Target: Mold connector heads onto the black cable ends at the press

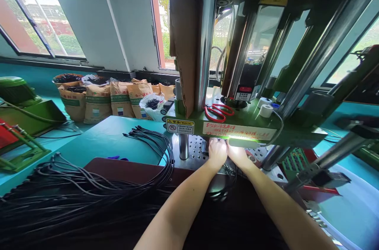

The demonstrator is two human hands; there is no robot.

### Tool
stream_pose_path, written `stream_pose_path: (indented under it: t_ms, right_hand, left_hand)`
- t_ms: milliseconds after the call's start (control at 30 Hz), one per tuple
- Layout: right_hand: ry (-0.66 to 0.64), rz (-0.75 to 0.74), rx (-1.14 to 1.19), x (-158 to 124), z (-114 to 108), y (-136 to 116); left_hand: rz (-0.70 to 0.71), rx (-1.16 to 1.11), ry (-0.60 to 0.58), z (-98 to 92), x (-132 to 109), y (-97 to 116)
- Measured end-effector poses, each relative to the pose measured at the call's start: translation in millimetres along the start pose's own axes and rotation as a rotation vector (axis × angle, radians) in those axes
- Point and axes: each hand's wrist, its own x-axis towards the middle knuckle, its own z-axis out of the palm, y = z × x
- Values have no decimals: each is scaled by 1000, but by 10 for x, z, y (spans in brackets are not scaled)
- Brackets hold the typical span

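Note:
My left hand [217, 150] reaches under the green upper plate [189, 118] of a press, its fingers curled in over the metal bed. Beside it, close to touching, my right hand [235, 153] is closed too, partly hidden behind a glowing lamp [243, 143]. What the fingers hold is too small and bright to make out. Black cables [229, 171] hang over the bed's front edge just below both hands. A perforated steel plate [194, 147] lies left of my left hand.
Red-handled scissors [217, 112] and a white roll [265, 111] sit on the upper plate. Black cables [97, 187] are heaped at left, with another bundle [148, 135] on the teal table [109, 135]. Steel columns [206, 45] flank the work area. Filled sacks [97, 102] line the wall.

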Motion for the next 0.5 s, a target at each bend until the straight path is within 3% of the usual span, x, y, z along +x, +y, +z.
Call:
stream_pose_path:
  t_ms: [333, 500]
  right_hand:
    - [-10, -12, 27, -3, -110, 63]
    - [-47, -78, 39, -142, -151, 224]
  left_hand:
    - [39, 59, -18, -55, 105, 41]
    - [134, 65, -104, -136, 78, -119]
